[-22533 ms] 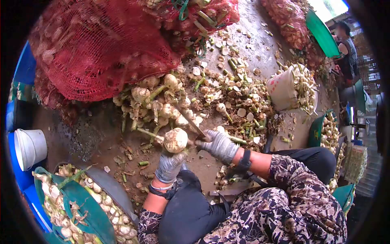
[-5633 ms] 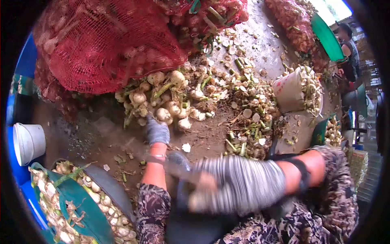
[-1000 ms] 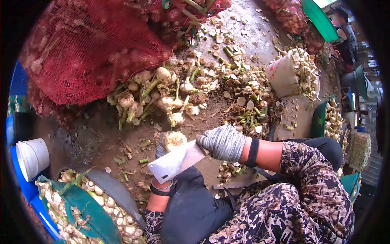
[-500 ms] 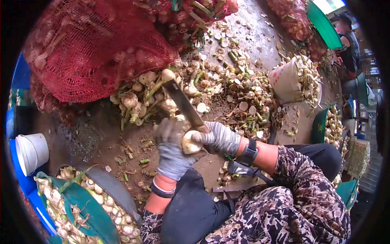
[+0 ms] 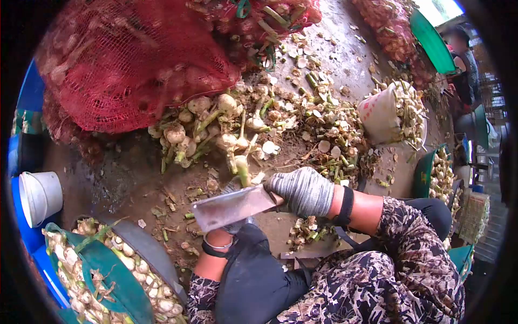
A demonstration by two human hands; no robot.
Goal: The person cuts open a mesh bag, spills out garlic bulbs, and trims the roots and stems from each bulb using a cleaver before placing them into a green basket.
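Note:
My right hand (image 5: 302,190), in a grey-white knit glove, is closed around the handle of a broad-bladed knife (image 5: 232,208). The flat of its blade lies level across the front of my left hand (image 5: 233,186). Only bits of the left glove show above and below the blade. A thick green garlic stalk (image 5: 243,170) rises over the blade from that hand; the bulb end is hidden. Just beyond, a heap of untrimmed garlic bulbs (image 5: 226,141) with stalks lies on the ground.
Red mesh sacks (image 5: 140,70) of garlic stand ahead. Stalk and root scraps (image 5: 334,146) litter the floor. A green-rimmed tub (image 5: 116,281) of trimmed garlic is at lower left, near a white bucket (image 5: 46,197). A full white sack (image 5: 380,113) stands right. Another person (image 5: 464,70) is far right.
The knife has swung from pointing forward to lying level, pointing left. The pale bulb between my hands is out of sight, and a green stalk now shows at my left hand.

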